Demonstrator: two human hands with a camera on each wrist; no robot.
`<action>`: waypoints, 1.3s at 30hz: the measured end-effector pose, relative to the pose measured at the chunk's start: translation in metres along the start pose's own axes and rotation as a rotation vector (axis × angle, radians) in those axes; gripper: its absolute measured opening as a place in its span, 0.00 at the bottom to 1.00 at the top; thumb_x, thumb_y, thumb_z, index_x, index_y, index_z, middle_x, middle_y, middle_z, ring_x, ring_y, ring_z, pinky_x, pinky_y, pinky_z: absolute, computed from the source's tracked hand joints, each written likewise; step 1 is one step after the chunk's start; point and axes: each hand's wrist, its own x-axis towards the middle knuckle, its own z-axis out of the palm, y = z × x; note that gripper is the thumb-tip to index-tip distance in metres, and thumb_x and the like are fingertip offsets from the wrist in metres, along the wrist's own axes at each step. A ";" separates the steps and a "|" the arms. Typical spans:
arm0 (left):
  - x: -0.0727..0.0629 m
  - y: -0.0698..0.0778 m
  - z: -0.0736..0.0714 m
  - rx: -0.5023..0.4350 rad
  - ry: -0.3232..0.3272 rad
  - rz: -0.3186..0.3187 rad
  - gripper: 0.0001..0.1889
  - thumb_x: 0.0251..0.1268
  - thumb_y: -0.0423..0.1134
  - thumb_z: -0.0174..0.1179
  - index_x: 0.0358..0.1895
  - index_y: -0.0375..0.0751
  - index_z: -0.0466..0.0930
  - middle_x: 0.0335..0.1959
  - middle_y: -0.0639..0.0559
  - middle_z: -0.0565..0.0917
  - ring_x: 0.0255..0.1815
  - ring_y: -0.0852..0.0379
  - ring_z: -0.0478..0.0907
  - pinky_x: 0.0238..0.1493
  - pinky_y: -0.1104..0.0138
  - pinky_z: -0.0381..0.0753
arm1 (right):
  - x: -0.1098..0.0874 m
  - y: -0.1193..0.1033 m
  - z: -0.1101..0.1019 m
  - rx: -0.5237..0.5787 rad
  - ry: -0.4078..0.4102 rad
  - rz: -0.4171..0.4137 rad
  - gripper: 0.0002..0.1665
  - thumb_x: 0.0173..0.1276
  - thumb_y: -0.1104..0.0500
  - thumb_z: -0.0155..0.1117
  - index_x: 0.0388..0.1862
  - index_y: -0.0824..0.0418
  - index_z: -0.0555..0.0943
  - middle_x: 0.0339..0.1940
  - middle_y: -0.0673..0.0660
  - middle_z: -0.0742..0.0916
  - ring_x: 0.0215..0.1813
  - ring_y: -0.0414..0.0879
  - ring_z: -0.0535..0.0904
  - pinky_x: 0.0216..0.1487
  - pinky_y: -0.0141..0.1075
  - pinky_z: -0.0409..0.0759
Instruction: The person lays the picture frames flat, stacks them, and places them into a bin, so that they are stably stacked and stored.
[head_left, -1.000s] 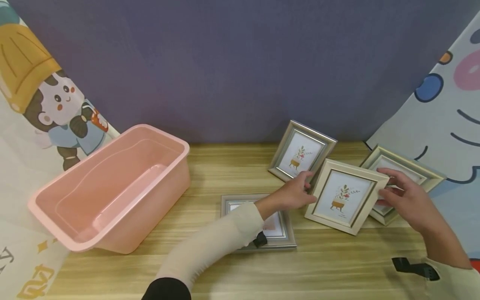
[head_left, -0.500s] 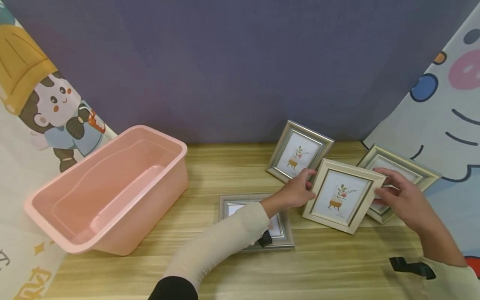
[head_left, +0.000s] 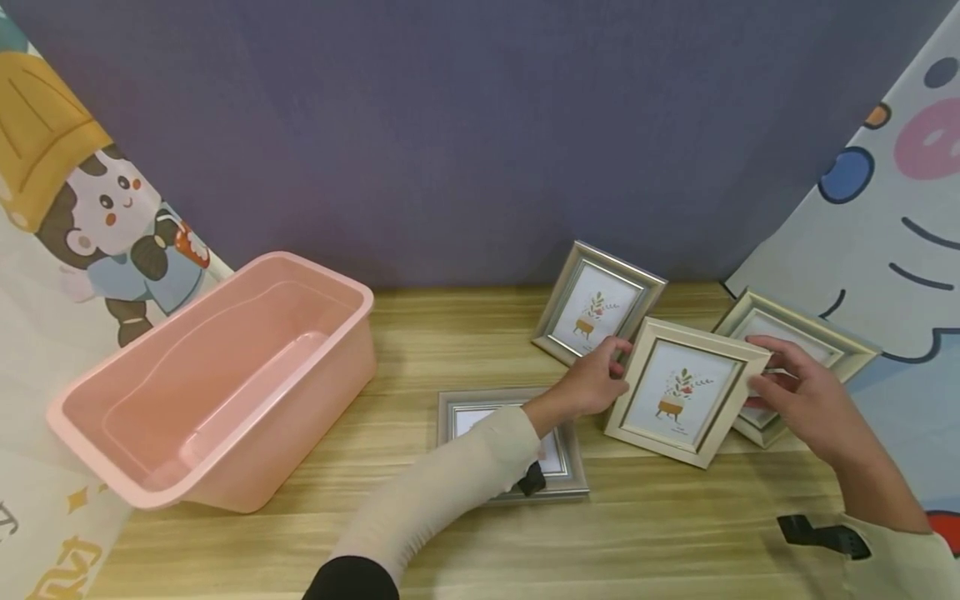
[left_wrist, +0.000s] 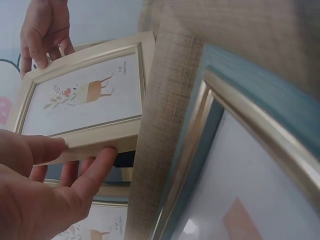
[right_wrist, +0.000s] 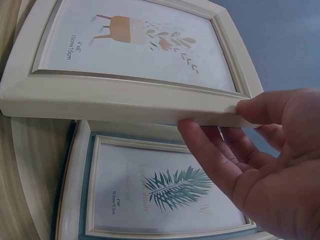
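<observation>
A cream picture frame (head_left: 678,396) with a potted-plant print leans back on the table, held between both hands. My left hand (head_left: 588,379) pinches its left edge; in the left wrist view the thumb (left_wrist: 50,149) lies on the front border, fingers curled beneath. On the opposite side my right hand (head_left: 813,404) pinches the upper right edge, thumb (right_wrist: 265,107) in front and fingers behind. Behind it to the left stands a silvery-beige picture frame (head_left: 633,275) with a similar print. Another picture frame (head_left: 795,323), showing a green leaf print (right_wrist: 175,187), is partly hidden behind the right hand.
A silver-grey picture frame (head_left: 577,471) lies under my left forearm, partly covered by the sleeve. To the left is a large pink plastic tub (head_left: 322,408) on the wood-grain table (head_left: 457,333). A dark blue-grey panel (head_left: 465,150) rises at the back, with cartoon-printed sheets at both sides.
The head view has shifted slightly, moving the scene a little to the left. Both hands keep their hold on the cream picture frame, which stays in place.
</observation>
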 end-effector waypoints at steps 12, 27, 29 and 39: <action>-0.002 0.004 -0.012 0.045 -0.049 0.086 0.29 0.68 0.33 0.64 0.71 0.54 0.67 0.53 0.48 0.85 0.48 0.59 0.82 0.42 0.74 0.81 | 0.001 -0.012 -0.004 -0.017 0.015 -0.022 0.38 0.74 0.73 0.57 0.79 0.54 0.65 0.43 0.43 0.79 0.41 0.27 0.83 0.36 0.30 0.87; -0.011 0.017 -0.025 -0.036 -0.103 0.140 0.29 0.68 0.32 0.64 0.70 0.53 0.67 0.49 0.49 0.84 0.35 0.65 0.81 0.35 0.73 0.85 | -0.001 -0.029 -0.013 0.012 0.047 -0.049 0.39 0.73 0.75 0.56 0.80 0.54 0.65 0.48 0.40 0.79 0.45 0.24 0.82 0.36 0.26 0.86; -0.013 0.018 -0.029 -0.007 -0.108 0.159 0.29 0.69 0.33 0.63 0.71 0.53 0.67 0.49 0.50 0.84 0.39 0.65 0.81 0.38 0.74 0.84 | -0.001 -0.030 -0.013 0.016 0.053 -0.055 0.39 0.73 0.75 0.56 0.79 0.54 0.65 0.48 0.40 0.80 0.45 0.23 0.83 0.36 0.27 0.86; -0.022 0.023 -0.050 0.086 -0.131 0.239 0.28 0.72 0.36 0.59 0.73 0.53 0.65 0.48 0.53 0.82 0.44 0.65 0.80 0.42 0.75 0.80 | 0.000 -0.035 -0.008 0.156 0.041 -0.096 0.35 0.72 0.77 0.56 0.77 0.60 0.68 0.55 0.42 0.82 0.46 0.28 0.85 0.36 0.29 0.87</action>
